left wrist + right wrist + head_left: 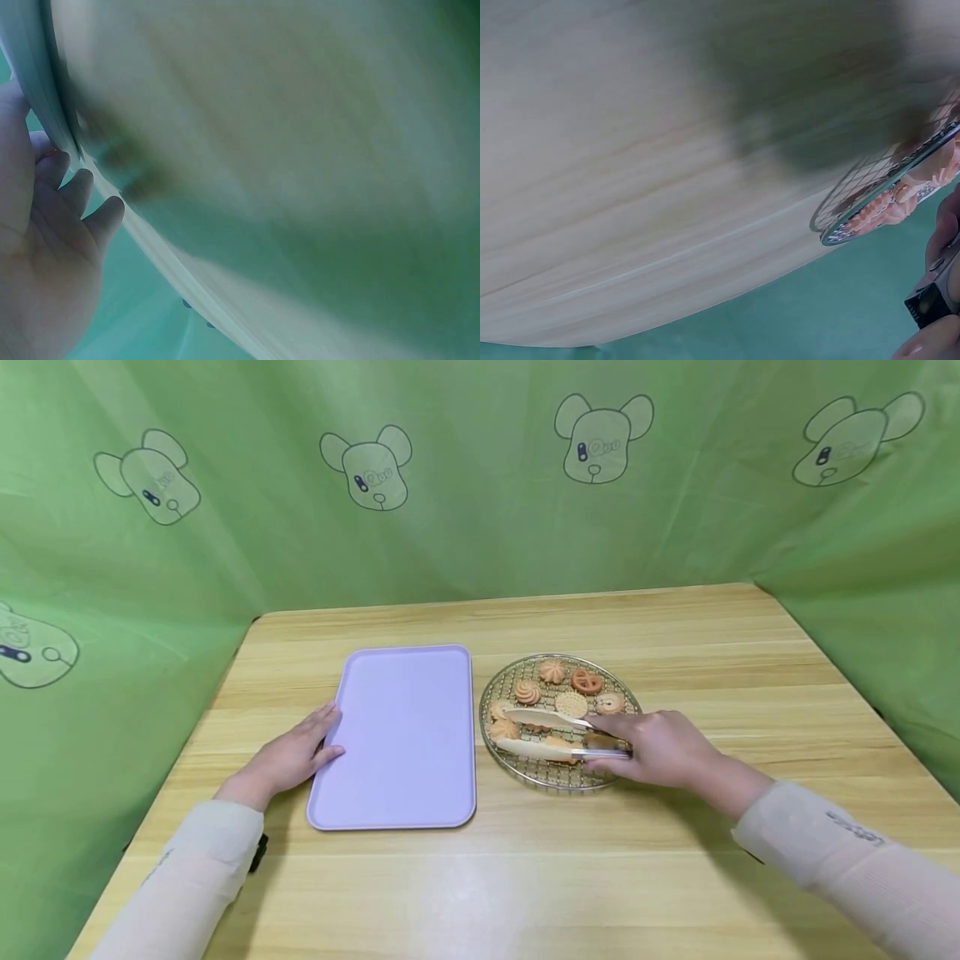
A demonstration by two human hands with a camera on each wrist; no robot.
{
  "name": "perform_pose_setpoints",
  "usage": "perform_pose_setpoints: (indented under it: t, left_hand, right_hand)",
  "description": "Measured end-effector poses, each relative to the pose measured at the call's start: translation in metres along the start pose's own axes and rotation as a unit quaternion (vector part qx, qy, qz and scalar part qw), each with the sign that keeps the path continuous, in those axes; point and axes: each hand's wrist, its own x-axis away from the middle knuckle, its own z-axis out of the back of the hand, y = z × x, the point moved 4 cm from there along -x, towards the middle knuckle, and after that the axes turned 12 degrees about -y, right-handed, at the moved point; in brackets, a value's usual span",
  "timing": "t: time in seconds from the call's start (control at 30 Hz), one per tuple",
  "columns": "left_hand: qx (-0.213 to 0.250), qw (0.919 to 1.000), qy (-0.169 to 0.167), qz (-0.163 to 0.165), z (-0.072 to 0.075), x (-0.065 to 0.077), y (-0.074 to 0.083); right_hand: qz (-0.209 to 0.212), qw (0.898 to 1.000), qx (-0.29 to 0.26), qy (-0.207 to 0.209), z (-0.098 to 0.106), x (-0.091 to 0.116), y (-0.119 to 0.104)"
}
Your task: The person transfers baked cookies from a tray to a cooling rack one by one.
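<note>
A pale purple tray (393, 735) lies flat on the left half of the table. At its left edge rests my left hand (288, 760), the thumb and fingertips touching the rim. My right hand (660, 747) grips a pair of tongs (551, 718) with metal arms and cream-coloured tips. Those tips are spread apart over a round wire rack (558, 787) that holds several cookies, among them a swirl cookie (527, 692) and a brown pretzel-shaped cookie (587, 682). Whether a cookie sits between the tips I cannot tell; the tongs partly cover some of them.
Underneath is a wood-grain table (465, 893). Green curtains (480, 543) printed with bear-like heads stand behind it and at both sides. The rack is just right of the tray, with a narrow strip of table between them.
</note>
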Motion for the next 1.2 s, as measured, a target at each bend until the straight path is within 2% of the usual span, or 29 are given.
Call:
perform_pose_setpoints:
  t: [0.57, 1.0, 1.2]
  left_hand:
    - [0.001, 1.0, 0.001, 0.001, -0.0008, -0.0001, -0.0014]
    - [-0.002, 1.0, 0.002, 0.0, -0.0015, -0.0001, -0.0001]
    - [0.0, 1.0, 0.003, 0.0, -0.0013, 0.0003, 0.0002]
  right_hand:
    - [0.004, 1.0, 0.003, -0.001, -0.0018, 0.0026, 0.0047]
    - [-0.051, 0.998, -0.007, -0.03, -0.0028, 0.002, 0.0093]
    - [-0.068, 0.998, -0.011, -0.013, -0.0072, -0.0015, 0.0094]
